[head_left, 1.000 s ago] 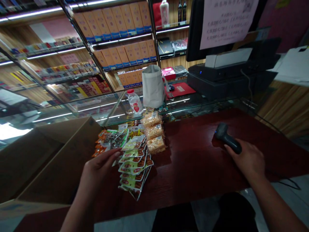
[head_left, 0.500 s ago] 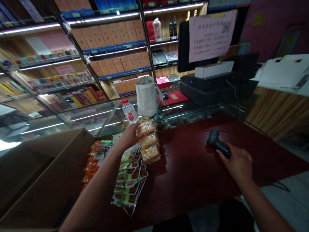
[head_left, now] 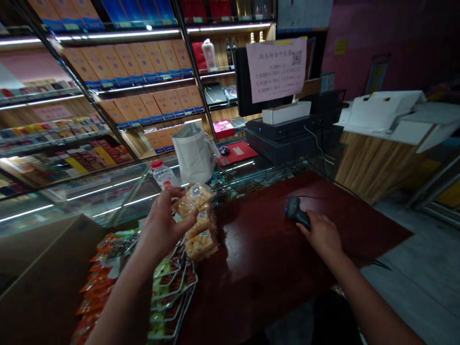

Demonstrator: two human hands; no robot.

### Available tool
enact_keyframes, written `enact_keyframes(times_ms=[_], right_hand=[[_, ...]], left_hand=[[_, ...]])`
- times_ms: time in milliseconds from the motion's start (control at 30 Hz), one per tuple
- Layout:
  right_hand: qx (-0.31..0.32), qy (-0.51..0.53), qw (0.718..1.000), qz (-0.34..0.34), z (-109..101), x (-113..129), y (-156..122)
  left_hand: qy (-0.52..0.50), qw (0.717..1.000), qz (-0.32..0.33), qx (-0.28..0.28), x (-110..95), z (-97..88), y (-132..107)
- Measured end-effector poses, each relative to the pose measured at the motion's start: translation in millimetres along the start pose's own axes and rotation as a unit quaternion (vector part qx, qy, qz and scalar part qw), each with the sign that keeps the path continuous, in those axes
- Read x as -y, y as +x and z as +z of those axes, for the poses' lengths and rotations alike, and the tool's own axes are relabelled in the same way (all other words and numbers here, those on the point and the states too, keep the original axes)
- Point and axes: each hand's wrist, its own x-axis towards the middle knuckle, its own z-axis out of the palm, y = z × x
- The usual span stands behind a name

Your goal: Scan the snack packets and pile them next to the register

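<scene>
Head camera: At a shop counter, a person's left hand (head_left: pixel 163 223) holds a clear snack packet (head_left: pixel 196 197) lifted just above the far left corner of the dark red surface (head_left: pixel 273 273), thumb and fingers pinching its near end. Two matching packets (head_left: pixel 201 237) lie directly beneath it, beside a row of green-and-white sachets (head_left: pixel 168 287) and orange sachets (head_left: pixel 95 268) running to the near left edge, next to a cardboard box (head_left: pixel 39 282). The right hand (head_left: pixel 321 235) lies over the handle of a barcode scanner (head_left: pixel 296 214) resting on the surface toward its far edge; whether those fingers close around it cannot be told. A white paper bag (head_left: pixel 194 153) and a bottle (head_left: pixel 163 175) stand on the glass case behind. Gripped by one end only, the slick packet could slide free and scatter the pile below, and the crackers inside look easily crushed by a hard squeeze.
</scene>
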Motion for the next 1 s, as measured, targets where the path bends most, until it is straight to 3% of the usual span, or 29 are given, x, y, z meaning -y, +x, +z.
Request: enact_keyframes(times_ms=[67,133,267,333,400,633,800,900,1000], right_hand=[[0.026,0.017,0.999,0.01,-1,1,7],[0.045,0.041,0.998,0.026,-1,2,11],[0.064,0.129,0.987,0.065,-11,0,7],[0.061,0.191,0.976,0.088,-22,-1,-3],[0.054,0.257,0.959,0.111,-36,-2,-15],[0.073,0.414,0.888,0.184,-74,7,-57],[0.112,0.471,0.852,0.201,-86,13,-68],[0.108,0.462,0.86,0.186,-92,19,-65],[0.125,0.424,0.884,0.154,-97,26,-57]], left_hand=[[-0.144,0.988,-0.024,0.059,-29,18.0,-16],[-0.255,0.956,-0.054,0.134,-53,48.3,-33],[-0.441,0.857,-0.186,0.192,-83,113.3,-59],[-0.505,0.8,-0.251,0.208,-90,134.1,-65],[-0.536,0.767,-0.282,0.213,-93,145.8,-68],[-0.6,0.723,-0.299,0.166,-92,165.0,-64],[-0.563,0.755,-0.319,0.107,-81,179.1,-51],[-0.547,0.776,-0.31,0.063,-73,186.5,-43],[-0.559,0.77,-0.308,0.023,-65,194.0,-39]])
